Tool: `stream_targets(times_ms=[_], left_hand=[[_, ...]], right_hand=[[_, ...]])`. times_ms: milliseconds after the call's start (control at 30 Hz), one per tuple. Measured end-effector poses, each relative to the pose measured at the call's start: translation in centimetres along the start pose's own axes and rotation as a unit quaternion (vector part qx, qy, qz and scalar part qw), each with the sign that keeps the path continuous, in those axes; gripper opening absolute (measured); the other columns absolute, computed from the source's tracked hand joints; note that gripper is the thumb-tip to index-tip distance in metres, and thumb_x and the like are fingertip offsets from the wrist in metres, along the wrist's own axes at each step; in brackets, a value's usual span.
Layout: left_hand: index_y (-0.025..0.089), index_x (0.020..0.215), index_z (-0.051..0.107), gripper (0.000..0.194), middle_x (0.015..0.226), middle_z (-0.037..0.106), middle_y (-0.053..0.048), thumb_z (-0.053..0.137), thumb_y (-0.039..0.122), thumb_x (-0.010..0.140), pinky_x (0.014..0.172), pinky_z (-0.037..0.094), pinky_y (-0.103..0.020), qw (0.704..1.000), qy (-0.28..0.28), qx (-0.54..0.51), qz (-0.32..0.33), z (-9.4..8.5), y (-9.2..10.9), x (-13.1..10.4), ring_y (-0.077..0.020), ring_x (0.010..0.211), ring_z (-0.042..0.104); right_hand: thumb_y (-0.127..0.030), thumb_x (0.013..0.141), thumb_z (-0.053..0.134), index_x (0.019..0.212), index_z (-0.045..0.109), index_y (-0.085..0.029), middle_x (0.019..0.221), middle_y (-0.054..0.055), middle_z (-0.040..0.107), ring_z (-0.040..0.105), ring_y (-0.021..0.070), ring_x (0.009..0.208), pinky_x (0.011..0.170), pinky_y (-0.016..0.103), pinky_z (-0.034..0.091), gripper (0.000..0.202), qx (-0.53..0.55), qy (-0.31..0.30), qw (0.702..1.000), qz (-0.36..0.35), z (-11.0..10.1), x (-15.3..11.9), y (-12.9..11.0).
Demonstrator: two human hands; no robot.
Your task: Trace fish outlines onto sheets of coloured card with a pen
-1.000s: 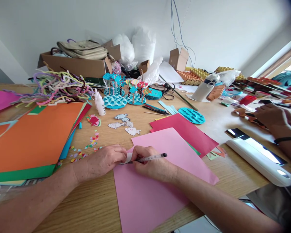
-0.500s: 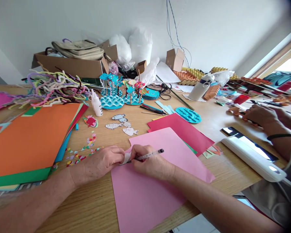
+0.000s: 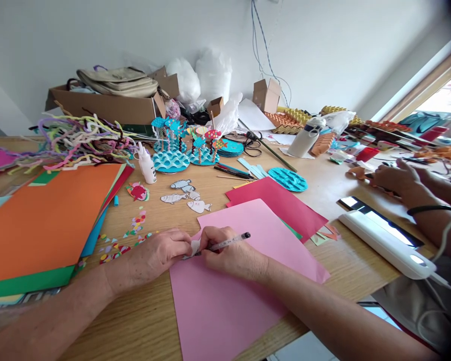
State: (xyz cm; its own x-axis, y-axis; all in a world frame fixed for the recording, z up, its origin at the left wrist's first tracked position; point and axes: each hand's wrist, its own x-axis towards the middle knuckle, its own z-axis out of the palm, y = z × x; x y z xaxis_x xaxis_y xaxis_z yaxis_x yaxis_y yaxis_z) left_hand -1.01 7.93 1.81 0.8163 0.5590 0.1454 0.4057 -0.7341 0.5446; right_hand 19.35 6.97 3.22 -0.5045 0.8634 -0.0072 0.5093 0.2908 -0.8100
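My right hand point(image 3: 235, 255) is closed round a pen point(image 3: 229, 241), its tip low at the left over the pink sheet point(image 3: 218, 311). My left hand point(image 3: 161, 250) presses a small white paper cutout point(image 3: 195, 246) onto the sheet's upper left edge, its fingers together. The cutout is partly hidden by my fingers. Several paper fish cutouts point(image 3: 199, 206) lie beyond my hands, with a red decorated fish point(image 3: 138, 191) to their left. Small coloured paper bits point(image 3: 137, 220) are scattered beside my left hand. A red sheet point(image 3: 278, 208) lies behind the pink one.
Orange paper point(image 3: 48, 215) is stacked at the left, below tangled pipe cleaners point(image 3: 86, 140). A glue bottle point(image 3: 147, 164) stands near blue wave-patterned discs point(image 3: 171, 161). A white device point(image 3: 387, 243) lies at the right, near another person's hands point(image 3: 396, 178). Boxes and bags line the wall.
The whole view has shifted slightly. My hands hold nearly the same pose on the pink sheet, and the pen remains in my right hand. The other person's hands have moved a little.
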Motion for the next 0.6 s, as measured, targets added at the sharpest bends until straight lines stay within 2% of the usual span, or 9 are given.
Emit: stream_targets(times_ms=[300,600], left_hand=[[0.018,0.085,0.060,0.024,0.090,0.058,-0.002,0.039,0.006,0.089,0.074,0.039,-0.023,1.000,-0.014,0.014,-0.011,-0.16,0.40,0.24,-0.0157,0.085,0.053],[0.020,0.097,0.061,0.029,0.094,0.058,-0.002,0.040,0.003,0.086,0.073,0.039,-0.024,0.999,-0.018,0.045,-0.015,0.00,0.32,0.05,-0.0166,0.087,0.054]], right_hand=[[-0.004,0.061,0.051,0.061,0.053,-0.018,0.063,-0.003,0.059,0.049,0.0088,0.053,0.047,0.018,0.034,0.013,-0.013,0.021,1.000,0.013,-0.07,0.20,0.17],[-0.005,0.062,0.051,0.060,0.050,-0.018,0.060,-0.004,0.057,0.049,0.0087,0.054,0.047,0.017,0.034,0.014,-0.011,0.043,0.999,0.017,-0.46,0.46,0.85]])
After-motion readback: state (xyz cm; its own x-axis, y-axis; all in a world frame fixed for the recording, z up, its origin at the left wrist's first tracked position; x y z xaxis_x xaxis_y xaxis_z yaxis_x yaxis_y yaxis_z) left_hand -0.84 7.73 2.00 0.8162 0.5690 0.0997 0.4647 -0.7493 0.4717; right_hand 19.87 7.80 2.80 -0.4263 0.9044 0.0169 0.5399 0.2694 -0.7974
